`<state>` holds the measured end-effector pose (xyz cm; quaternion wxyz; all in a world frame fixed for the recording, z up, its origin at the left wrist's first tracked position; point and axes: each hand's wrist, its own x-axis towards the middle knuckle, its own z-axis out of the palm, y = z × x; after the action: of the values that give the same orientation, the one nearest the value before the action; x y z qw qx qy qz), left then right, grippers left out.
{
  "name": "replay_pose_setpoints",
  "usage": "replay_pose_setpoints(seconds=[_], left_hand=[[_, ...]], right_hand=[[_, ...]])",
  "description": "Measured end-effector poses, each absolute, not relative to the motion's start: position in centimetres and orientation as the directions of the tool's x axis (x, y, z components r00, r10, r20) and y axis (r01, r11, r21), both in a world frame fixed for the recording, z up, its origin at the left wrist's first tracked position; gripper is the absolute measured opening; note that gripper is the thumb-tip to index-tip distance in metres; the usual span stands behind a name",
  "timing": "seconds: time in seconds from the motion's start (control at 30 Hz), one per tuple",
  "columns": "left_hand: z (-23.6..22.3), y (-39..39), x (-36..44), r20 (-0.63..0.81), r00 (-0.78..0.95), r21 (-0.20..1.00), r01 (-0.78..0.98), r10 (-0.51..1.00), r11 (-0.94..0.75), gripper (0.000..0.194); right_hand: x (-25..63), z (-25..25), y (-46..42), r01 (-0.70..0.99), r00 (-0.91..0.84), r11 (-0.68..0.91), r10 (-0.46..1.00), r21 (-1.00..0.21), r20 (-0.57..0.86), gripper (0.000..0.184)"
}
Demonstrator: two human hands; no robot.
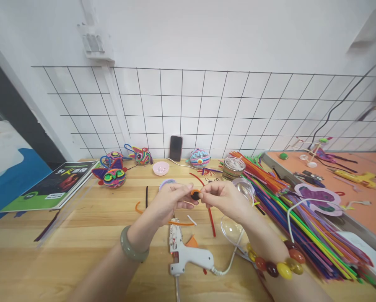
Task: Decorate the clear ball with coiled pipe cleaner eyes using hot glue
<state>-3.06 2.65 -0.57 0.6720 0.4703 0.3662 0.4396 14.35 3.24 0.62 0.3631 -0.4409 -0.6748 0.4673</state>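
Note:
Between the fingertips of both hands is a small round black-and-orange piece (195, 194), perhaps coiled pipe cleaner; its exact make-up is too small to tell. My left hand (173, 199) pinches it from the left, and my right hand (227, 199) pinches its right edge. Below the hands a white hot glue gun (195, 256) lies on the wooden table (109, 235), its cord curling right. Near its nozzle are an orange pipe cleaner (183, 224), a short white strip (192, 220) and an orange scrap (192, 242). A red pipe cleaner (211, 222) lies under my right hand.
A big bundle of coloured pipe cleaners (301, 226) spreads at right, beside a clear round container (234, 167). Behind stand a phone (175, 148), a pink dish (160, 168) and striped balls (200, 158). Books (52, 184) lie left; a yellow glue gun (357, 177) lies far right.

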Motion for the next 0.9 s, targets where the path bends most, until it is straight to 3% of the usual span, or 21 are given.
replay_pose_setpoints(seconds=[0.17, 0.47, 0.7, 0.9], left_hand=[[-0.61, 2.64, -2.83, -0.056, 0.261, 0.983, -0.154, 0.964, 0.099, 0.024], [-1.01, 2.83, -2.54, 0.032, 0.115, 0.979, -0.204, 0.993, -0.008, 0.021], [-0.99, 2.50, -2.12, 0.050, 0.107, 0.972, -0.232, 0.993, -0.024, 0.021], [-0.83, 2.42, -2.27, -0.022, 0.185, 0.937, -0.338, 0.982, 0.085, 0.023]], right_hand=[[13.96, 0.55, 3.11, 0.200, -0.343, 0.126, 0.938, -0.972, 0.051, 0.013], [13.99, 0.01, 3.50, 0.022, -0.407, -0.008, 0.913, -1.000, -0.016, 0.026], [13.64, -0.14, 3.45, -0.017, -0.390, 0.032, 0.920, -0.999, 0.037, 0.024], [13.59, 0.11, 3.28, -0.015, -0.401, 0.093, 0.912, -0.996, 0.091, 0.024]])
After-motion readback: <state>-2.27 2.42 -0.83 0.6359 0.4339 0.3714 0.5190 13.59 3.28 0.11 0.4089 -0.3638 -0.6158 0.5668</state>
